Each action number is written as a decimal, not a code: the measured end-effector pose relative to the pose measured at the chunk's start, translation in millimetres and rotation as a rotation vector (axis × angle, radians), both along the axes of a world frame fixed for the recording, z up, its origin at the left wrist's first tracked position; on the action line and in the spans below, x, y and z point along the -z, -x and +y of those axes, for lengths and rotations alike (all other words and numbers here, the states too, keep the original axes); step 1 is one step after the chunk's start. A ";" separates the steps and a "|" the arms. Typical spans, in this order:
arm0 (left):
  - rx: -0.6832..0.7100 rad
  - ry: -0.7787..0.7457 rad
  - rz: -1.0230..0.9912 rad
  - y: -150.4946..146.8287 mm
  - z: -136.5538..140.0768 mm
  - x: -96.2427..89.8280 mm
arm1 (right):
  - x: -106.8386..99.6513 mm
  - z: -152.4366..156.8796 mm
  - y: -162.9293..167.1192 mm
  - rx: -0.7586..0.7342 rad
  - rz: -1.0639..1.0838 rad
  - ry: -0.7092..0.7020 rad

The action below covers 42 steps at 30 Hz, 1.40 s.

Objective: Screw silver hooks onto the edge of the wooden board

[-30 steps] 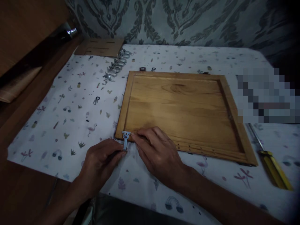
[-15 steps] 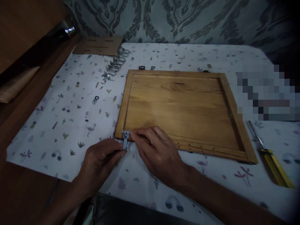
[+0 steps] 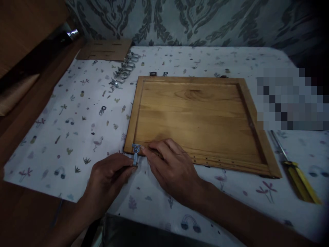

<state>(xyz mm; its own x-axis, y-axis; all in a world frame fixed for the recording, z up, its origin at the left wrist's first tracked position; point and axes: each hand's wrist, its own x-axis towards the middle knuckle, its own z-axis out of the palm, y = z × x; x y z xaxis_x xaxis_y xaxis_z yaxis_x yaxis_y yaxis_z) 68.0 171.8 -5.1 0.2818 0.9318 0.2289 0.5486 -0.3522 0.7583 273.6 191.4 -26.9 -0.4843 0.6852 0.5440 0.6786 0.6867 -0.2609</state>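
Note:
A wooden framed panel (image 3: 190,113) lies on the patterned cloth, with a row of small holes along its near rail. At its near left corner sits a small metal latch (image 3: 136,148), its plate with two round holes on the frame and its narrow arm sticking out past the edge. My left hand (image 3: 110,175) pinches that arm between thumb and index finger. Curled over the near rail, my right hand (image 3: 174,168) grips the panel, one fingertip against the plate's right side. Its thumb is hidden.
Several more metal latches (image 3: 124,70) are heaped at the back left, beside a cardboard piece (image 3: 105,49). A yellow-handled screwdriver (image 3: 299,181) lies right of the panel, near a pixelated patch. Patterned wall (image 3: 180,24) stands behind the cloth (image 3: 64,151).
The whole view has shifted slightly, so everything sits a little further left. Both hands keep their hold at the latch and the panel's corner.

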 end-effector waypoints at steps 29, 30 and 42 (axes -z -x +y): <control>0.002 0.085 -0.007 1.4 -1.0 1.6 | -2.1 -0.7 -2.1 -0.011 -0.090 0.040; 0.006 0.086 -0.009 1.2 -0.8 0.7 | -2.1 -0.7 -2.1 -0.012 -0.093 0.042; 0.008 0.080 0.008 1.2 0.3 -1.2 | -1.0 -1.3 -1.2 0.001 -0.081 0.034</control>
